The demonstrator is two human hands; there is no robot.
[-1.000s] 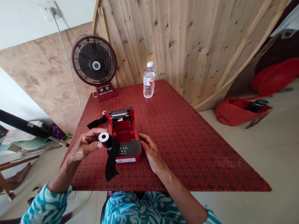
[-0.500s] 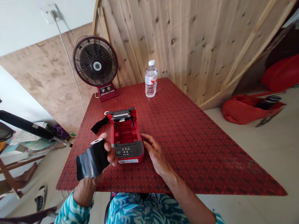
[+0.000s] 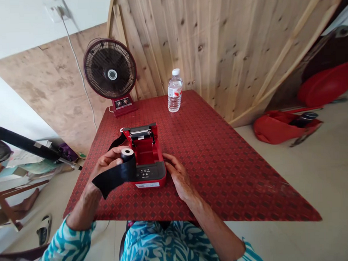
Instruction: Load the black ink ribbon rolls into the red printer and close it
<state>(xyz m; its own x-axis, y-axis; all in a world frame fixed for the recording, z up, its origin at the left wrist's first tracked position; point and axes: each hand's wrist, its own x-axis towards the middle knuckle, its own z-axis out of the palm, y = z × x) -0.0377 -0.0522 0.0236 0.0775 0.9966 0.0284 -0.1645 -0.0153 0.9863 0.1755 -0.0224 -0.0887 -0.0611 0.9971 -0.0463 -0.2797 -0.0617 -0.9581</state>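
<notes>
ribbon roll [image 3: 127, 165] in left hand [image 3: 108, 163], over printer edge [image 3: 133, 141]

Homelike room: table fan [image 3: 110, 74], red patterned table [image 3: 235, 174], rough wood-plank wall [image 3: 205, 42], wall socket [image 3: 55, 7], sandal [image 3: 44, 229] on floor.

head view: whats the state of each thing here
left hand, gripping the roll
black ribbon roll, partly unwound, tail hanging loose
right hand, open, resting against the printer
red printer, cover open, compartment exposed
black strip, lying on the table behind the printer
water bottle, upright, capped
desk fan, upright, cannot tell if running
red bag, on the floor, open
</notes>
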